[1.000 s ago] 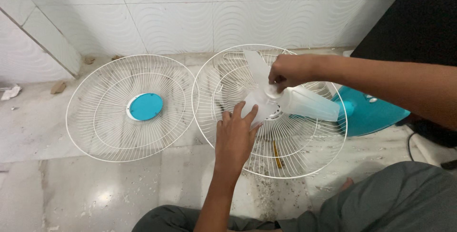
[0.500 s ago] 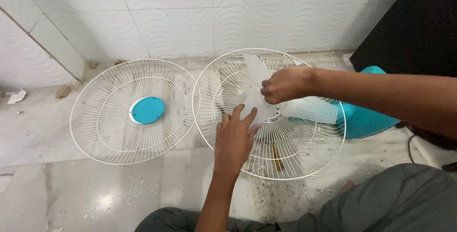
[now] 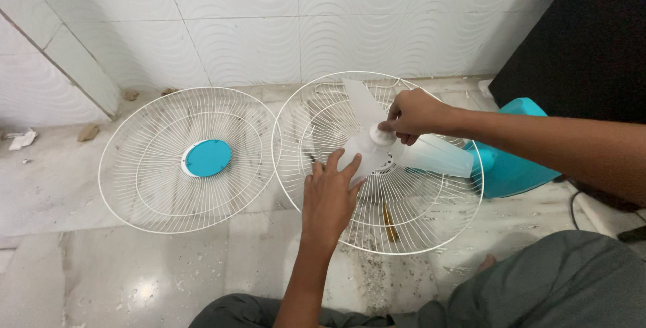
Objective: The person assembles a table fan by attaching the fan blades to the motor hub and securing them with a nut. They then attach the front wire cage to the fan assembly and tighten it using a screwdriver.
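White wire, two round fan guards lying flat on a marble floor at the foot of a tiled wall. Rear guard is sitting at centre right; front guard, with its teal centre disc, is lying just beside it at 9 o'clock, rims nearly touching.

Teal fan body is lying at 3 o'clock of the rear guard, partly under it.

Translucent white fan blade is sitting at the middle of the rear guard, one vane pointing to 12 o'clock, one to 3 o'clock, a third under the left palm.

Right arm is reaching in from 3 o'clock, forearm level, wrist bent down. Right hand is curling over the blade's hub, fingers drawn together and pinching a small white cap on top of it.

Left arm is coming up from 6 o'clock, straight. Left hand is lying flat and spread, fingers apart, pressing on the vane at 7 o'clock of the hub; gripping nothing.

Yellowish stick is lying under the rear guard's wires at 6 o'clock of the hub.
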